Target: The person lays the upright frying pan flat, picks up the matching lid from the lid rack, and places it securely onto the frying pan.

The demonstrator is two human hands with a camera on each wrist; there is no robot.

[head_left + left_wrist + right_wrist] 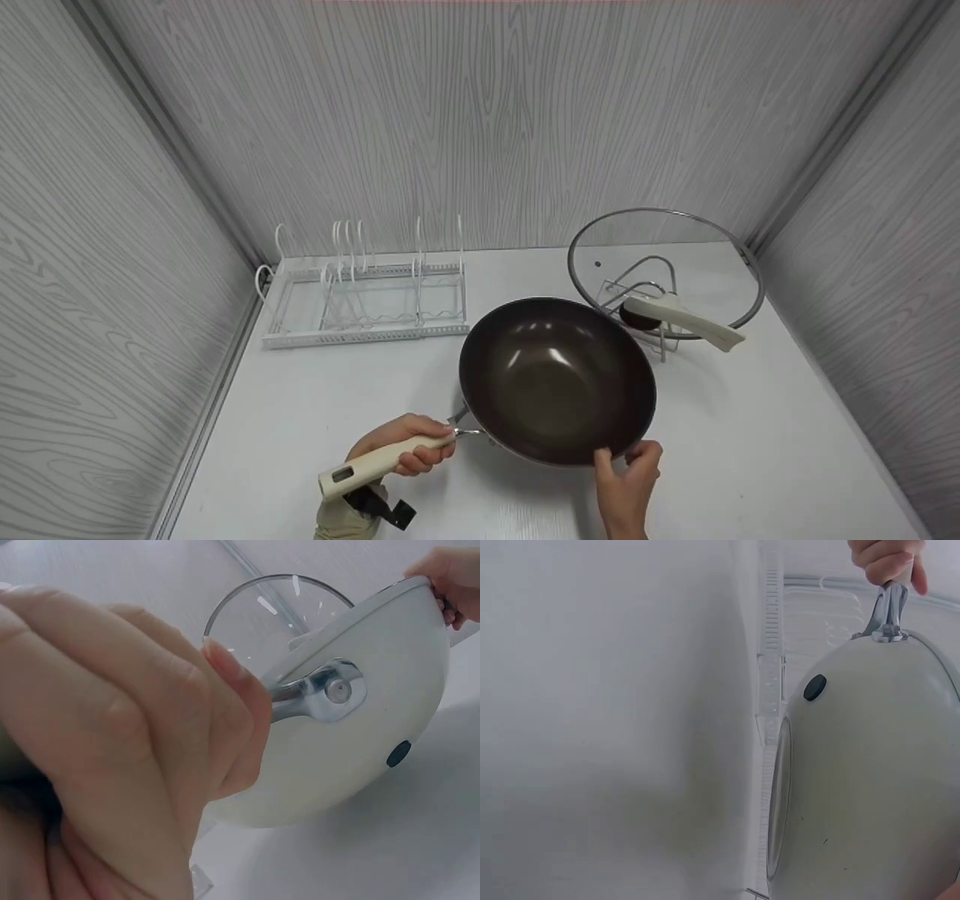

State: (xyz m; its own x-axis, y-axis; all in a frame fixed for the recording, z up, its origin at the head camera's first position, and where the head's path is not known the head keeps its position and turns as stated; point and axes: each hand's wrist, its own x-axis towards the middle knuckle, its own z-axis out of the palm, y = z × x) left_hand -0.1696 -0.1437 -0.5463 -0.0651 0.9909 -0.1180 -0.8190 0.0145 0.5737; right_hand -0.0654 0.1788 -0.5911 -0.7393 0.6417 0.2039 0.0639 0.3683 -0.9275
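The pan (555, 390) is held tilted above the tabletop (750, 457), near the middle, its dark inside facing up toward the head camera and catching several bright reflections. The left hand (409, 444) grips the cream handle (371, 469), fingers curled round it close to the pan. The right hand (628, 487) pinches the near right part of the rim, with the thumb over the inner edge and the fingers outside.

In the left wrist view, a shiny metal bracket (330, 694) joins the handle to the pan's cream outer wall, fixed by a round rivet (337, 691). A dark oval spot (399, 754) sits lower on that wall, and a shadow falls on the tabletop below.

Behind the pan to the right, a clear lid (701, 262) with a grey edge stands tilted in a wire stand (663, 349); its long cream knob (697, 322) points right. To the left, well apart from the lid, a white rack (364, 337) with upright loops lies near the back wall (487, 112). A black mount (382, 508) is strapped at the left wrist, beside a beige sleeve (345, 521).
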